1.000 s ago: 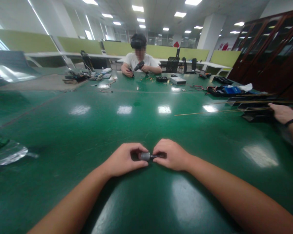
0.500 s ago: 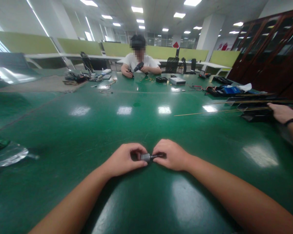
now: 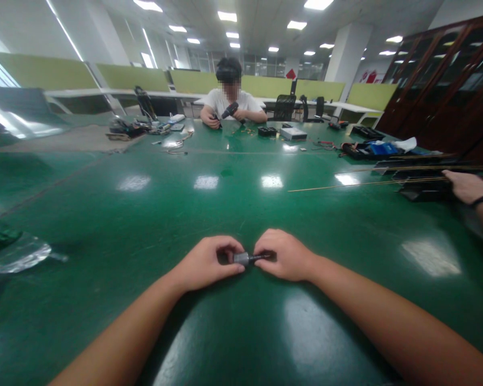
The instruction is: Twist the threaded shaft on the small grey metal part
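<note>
In the head view, the left hand [image 3: 209, 262] pinches a grey cylinder [image 3: 241, 259] between thumb and fingers; the right hand [image 3: 285, 255] closes its fingertips around the dark shaft [image 3: 261, 257] at the cylinder's right end; both parts lie in line between the 2 hands, over the near side of the green table [image 3: 225, 214]; across it, a person [image 3: 249, 102] in white holds a dark drill-like tool [image 3: 229, 110]; at far right, another person's hand [image 3: 467, 185] is beside thin rods [image 3: 346, 185].

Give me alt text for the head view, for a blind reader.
The left hand grips a small grey cylinder, the right hand the dark shaft at its end, at a glossy green table. Opposite, a person holds a dark tool.
</note>
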Demonstrator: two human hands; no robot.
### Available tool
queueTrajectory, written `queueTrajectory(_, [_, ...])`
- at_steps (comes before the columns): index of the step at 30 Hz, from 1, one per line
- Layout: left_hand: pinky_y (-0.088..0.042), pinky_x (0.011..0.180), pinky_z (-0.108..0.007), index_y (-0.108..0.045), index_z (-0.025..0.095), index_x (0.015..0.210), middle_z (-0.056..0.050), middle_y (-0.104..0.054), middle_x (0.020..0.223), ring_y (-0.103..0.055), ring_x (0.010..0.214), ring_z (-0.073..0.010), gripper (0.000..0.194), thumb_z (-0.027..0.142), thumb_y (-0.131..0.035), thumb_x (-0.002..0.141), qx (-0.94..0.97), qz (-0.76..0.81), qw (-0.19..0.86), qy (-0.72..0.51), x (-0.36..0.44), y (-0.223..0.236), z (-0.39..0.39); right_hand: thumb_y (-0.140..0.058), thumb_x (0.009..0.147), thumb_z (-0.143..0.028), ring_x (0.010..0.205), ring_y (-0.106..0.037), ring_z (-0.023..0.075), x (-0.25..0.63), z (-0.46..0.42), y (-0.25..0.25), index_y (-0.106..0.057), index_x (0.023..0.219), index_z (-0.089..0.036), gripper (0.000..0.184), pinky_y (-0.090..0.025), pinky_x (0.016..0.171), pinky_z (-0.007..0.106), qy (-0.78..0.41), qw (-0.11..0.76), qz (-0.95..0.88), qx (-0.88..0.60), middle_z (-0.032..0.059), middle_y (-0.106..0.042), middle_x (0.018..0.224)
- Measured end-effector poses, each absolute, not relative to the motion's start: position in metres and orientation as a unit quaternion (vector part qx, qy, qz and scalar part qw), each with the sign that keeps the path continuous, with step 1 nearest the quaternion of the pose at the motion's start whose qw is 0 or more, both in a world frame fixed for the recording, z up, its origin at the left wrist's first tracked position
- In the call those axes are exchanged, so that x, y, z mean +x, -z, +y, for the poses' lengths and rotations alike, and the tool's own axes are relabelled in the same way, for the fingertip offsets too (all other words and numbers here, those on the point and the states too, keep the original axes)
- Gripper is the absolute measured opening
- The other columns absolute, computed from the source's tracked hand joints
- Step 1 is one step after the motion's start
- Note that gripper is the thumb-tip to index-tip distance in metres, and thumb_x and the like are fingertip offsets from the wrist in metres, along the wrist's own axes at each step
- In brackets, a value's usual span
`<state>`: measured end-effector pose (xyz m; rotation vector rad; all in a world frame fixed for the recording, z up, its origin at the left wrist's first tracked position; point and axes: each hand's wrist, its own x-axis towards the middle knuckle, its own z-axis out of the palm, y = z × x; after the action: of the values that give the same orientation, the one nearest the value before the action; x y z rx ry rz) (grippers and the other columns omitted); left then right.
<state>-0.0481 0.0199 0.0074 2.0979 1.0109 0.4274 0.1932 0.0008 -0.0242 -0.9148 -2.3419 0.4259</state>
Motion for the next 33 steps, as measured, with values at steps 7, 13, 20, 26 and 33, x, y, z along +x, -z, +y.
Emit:
queueTrajectory(7, [-0.051, 0.07, -0.027, -0.072, 0.016, 0.096, -0.003, -0.07, 0.083, -0.065, 0.075, -0.0183, 0.026, 0.031, -0.075, 0.076, 0.819, 0.4, 0.376, -0.165, -0.0481, -0.0083, 0.0193, -0.07, 0.08, -0.021, 0.088, -0.062, 0.0202, 0.1933, 0.0008, 0.0233, -0.068, 0.088, -0.019, 0.008, -0.046, 0.083, 0.033, -0.162, 0.286, -0.878, -0.347, 0.0039, -0.072, 0.089])
queueTrajectory(13, [-0.051, 0.07, -0.027, -0.073, 0.016, 0.096, -0.003, -0.07, 0.083, -0.065, 0.075, -0.0181, 0.026, 0.032, -0.075, 0.076, 0.822, 0.397, 0.374, -0.164, -0.0482, -0.0089, 0.0192, -0.07, 0.08, -0.02, 0.087, -0.062, 0.02, 0.1935, 0.0003, 0.023, -0.067, 0.088, -0.02, 0.009, -0.046, 0.082, 0.033, -0.163, 0.287, -0.878, -0.347, 0.0036, -0.072, 0.089])
queueTrajectory(20, [-0.051, 0.071, -0.028, -0.07, 0.016, 0.1, -0.003, -0.07, 0.083, -0.065, 0.075, -0.0177, 0.029, 0.031, -0.074, 0.076, 0.817, 0.398, 0.383, -0.166, -0.0491, -0.0068, 0.02, -0.07, 0.08, -0.02, 0.091, -0.063, 0.0203, 0.1939, 0.0004, 0.0234, -0.068, 0.088, -0.019, 0.008, -0.046, 0.085, 0.034, -0.162, 0.286, -0.88, -0.342, 0.0043, -0.073, 0.091])
queueTrajectory(26, [-0.053, 0.074, -0.029, -0.064, 0.016, 0.107, -0.004, -0.07, 0.093, -0.065, 0.078, -0.0174, 0.036, 0.027, -0.074, 0.074, 0.808, 0.395, 0.396, -0.186, -0.0484, -0.0073, 0.0187, -0.07, 0.08, -0.02, 0.09, -0.063, 0.0206, 0.195, 0.0008, 0.0229, -0.068, 0.087, -0.02, 0.007, -0.047, 0.085, 0.034, -0.165, 0.283, -0.878, -0.348, 0.0044, -0.073, 0.091])
queueTrajectory(33, [-0.052, 0.072, -0.029, -0.067, 0.015, 0.101, -0.003, -0.069, 0.084, -0.065, 0.077, -0.0184, 0.031, 0.031, -0.074, 0.076, 0.815, 0.398, 0.386, -0.167, -0.0493, -0.0059, 0.0196, -0.07, 0.081, -0.021, 0.09, -0.063, 0.0205, 0.1955, 0.0004, 0.0221, -0.069, 0.087, -0.019, 0.007, -0.047, 0.085, 0.034, -0.164, 0.284, -0.88, -0.345, 0.0045, -0.073, 0.09])
